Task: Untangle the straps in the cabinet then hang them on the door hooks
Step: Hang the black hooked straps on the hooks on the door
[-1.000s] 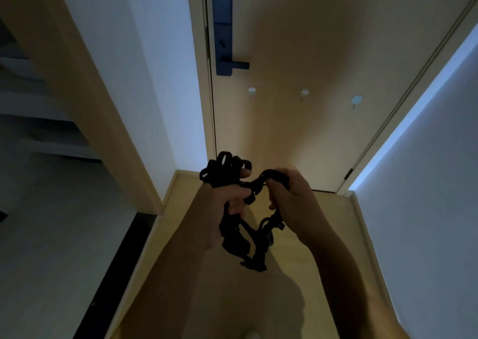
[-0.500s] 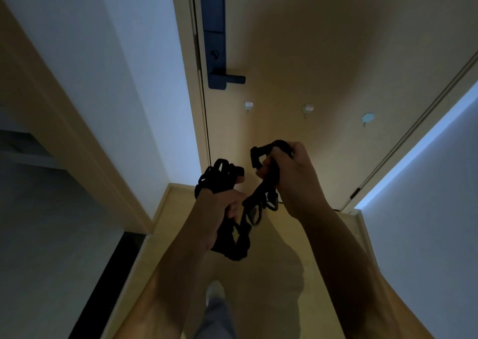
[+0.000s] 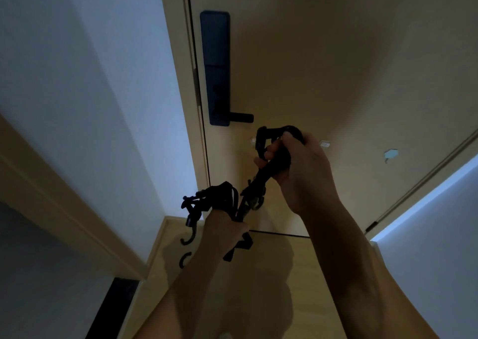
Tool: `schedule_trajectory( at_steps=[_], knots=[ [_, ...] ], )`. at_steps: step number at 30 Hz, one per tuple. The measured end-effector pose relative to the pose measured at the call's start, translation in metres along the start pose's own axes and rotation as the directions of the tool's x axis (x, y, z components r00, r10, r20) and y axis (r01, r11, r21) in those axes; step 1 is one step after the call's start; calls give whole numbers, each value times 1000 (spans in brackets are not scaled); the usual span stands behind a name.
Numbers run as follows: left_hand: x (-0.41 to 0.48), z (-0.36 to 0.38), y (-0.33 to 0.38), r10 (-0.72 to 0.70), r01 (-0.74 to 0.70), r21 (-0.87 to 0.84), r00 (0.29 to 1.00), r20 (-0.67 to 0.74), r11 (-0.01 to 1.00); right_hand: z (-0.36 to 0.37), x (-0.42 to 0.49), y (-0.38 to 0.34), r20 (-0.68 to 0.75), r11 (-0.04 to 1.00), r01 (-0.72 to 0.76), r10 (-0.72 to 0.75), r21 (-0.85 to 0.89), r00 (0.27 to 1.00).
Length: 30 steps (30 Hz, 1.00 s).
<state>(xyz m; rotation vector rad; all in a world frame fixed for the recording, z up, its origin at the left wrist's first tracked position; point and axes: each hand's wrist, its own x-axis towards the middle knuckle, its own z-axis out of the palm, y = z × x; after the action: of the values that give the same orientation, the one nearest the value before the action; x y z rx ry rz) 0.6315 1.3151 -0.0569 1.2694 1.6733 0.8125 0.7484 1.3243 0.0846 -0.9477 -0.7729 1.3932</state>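
A tangle of black straps (image 3: pixel 219 199) with metal hooks hangs between my hands in front of the wooden door (image 3: pixel 323 54). My left hand (image 3: pixel 227 228) grips the lower bundle, with two hook ends dangling to its left. My right hand (image 3: pixel 297 168) is raised and grips one strap's upper loop (image 3: pixel 269 134) close to the door. Small white door hooks show on the door: one (image 3: pixel 253 140) just left of the loop, one (image 3: pixel 324 144) right of my hand, and a third (image 3: pixel 391 154) further right.
A dark lock plate with a lever handle (image 3: pixel 219 80) sits on the door above my hands. A white wall (image 3: pixel 116 93) stands to the left, another white wall (image 3: pixel 439 248) to the right. Wooden floor (image 3: pixel 258 274) lies below.
My right hand has lifted its strap loop higher and nearer the door hooks. The strap now stretches taut between my hands, and the view has tilted up and closer to the door.
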Motion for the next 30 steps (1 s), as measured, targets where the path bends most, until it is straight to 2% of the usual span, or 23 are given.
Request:
schedule_trajectory(
  at_steps=[7, 13, 19, 23, 27, 30],
  knots=[
    [41, -1, 16, 92, -104, -109, 989, -113, 989, 10, 39, -4, 17, 1000, -14, 14, -16, 1000],
    [45, 5, 29, 75, -106, -214, 986, -150, 971, -4, 66, -5, -53, 995, -3, -3, -95, 999],
    [32, -3, 47, 152, -185, -327, 981, -124, 927, -19, 92, -23, -230, 985, 52, -13, 163, 973],
    [28, -6, 46, 102, -147, -440, 987, -125, 886, -28, 101, -22, -289, 979, 80, -22, 189, 957],
    [26, -4, 43, 113, -130, -354, 991, -69, 926, -33, 99, -15, -296, 972, 98, -31, 214, 955],
    [21, 0, 42, 116, -120, -310, 993, -34, 943, -42, 101, -12, -358, 969, 112, -27, 219, 933]
  ],
)
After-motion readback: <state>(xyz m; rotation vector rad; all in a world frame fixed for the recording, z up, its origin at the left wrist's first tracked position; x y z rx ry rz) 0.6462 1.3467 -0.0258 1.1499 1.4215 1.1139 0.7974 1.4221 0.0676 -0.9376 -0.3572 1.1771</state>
